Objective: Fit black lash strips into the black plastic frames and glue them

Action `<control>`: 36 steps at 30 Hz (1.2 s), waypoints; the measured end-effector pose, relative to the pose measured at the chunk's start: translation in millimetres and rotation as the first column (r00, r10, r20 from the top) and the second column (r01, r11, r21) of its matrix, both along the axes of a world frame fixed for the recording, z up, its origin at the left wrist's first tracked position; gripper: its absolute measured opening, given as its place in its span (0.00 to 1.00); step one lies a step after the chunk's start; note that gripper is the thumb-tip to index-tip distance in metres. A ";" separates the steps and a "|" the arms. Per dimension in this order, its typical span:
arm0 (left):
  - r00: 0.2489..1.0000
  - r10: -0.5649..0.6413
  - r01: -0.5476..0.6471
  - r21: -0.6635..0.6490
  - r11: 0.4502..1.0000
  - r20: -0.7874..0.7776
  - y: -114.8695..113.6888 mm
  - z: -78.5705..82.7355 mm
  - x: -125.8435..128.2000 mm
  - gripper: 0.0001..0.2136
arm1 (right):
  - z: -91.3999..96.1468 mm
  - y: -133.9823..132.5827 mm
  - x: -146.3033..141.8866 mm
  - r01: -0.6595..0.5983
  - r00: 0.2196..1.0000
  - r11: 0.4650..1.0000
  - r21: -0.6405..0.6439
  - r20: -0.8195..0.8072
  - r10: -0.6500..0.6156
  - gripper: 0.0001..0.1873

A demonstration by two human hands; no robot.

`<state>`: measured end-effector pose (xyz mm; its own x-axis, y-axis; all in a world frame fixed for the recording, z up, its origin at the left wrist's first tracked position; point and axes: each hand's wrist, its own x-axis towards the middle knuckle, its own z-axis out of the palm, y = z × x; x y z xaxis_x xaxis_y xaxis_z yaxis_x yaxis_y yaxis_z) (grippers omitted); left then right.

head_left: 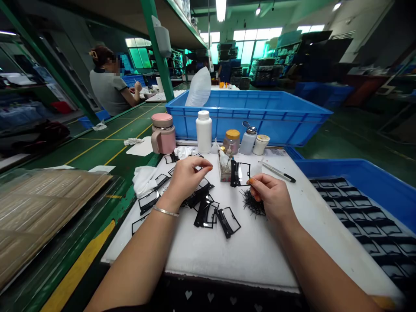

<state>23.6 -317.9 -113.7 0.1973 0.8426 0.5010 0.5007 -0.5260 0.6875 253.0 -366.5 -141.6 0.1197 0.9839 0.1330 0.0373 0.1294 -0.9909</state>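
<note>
From where I stand, the person's right hand (274, 198) has its grip closed on the edge of a black frame with a clear window (242, 174), raised over the white-topped counter (253, 258), just in front of a small box (225, 173) stuffed with odds and ends. The left hand (186, 180), a bracelet (165, 211) around its wrist, hovers across from it with thumb and forefinger meeting at the tips; I can't tell whether anything tiny sits between them. Below the left hand lie more black frames (229, 221), scattered and partly overlapping, while a tangle of thin black strips (251, 203) rests beside the right. A slim dark-ended tool (279, 171) lies further to the right. Along the back stand a pink mug (165, 138), a white bottle (204, 133), a yellow-lidded jar (232, 139), a bottle with a metal top (248, 141) and a small white pot (261, 145), all before a big blue crate (286, 128). In another blue crate (373, 173) at the right, similar framed pieces sit in rows. Off to the left, a co-worker (108, 89) is seated with hands raised.
</note>
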 end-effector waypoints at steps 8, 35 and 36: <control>0.949 -0.149 0.213 0.220 0.952 -0.276 -16.4 3.0 21.5 0.18 | 2.4 -1.1 0.7 -0.003 0.995 1.000 -0.006 0.095 0.003 0.10; 0.971 -0.230 0.214 -0.185 0.959 -0.069 -15.4 -14.2 33.6 0.15 | 3.3 -9.3 5.5 0.077 0.925 0.993 0.089 0.365 -0.105 0.12; 0.972 -0.232 0.220 -0.231 0.948 -0.027 -14.6 -14.3 33.2 0.13 | 3.2 -8.8 6.8 0.074 0.924 0.994 0.082 0.370 -0.100 0.12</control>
<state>56.8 -332.5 -128.0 0.4168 0.8624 0.2874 0.4253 -0.4644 0.7768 259.9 -375.3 -138.4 0.1336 0.9594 0.2483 0.4166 0.1729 -0.8925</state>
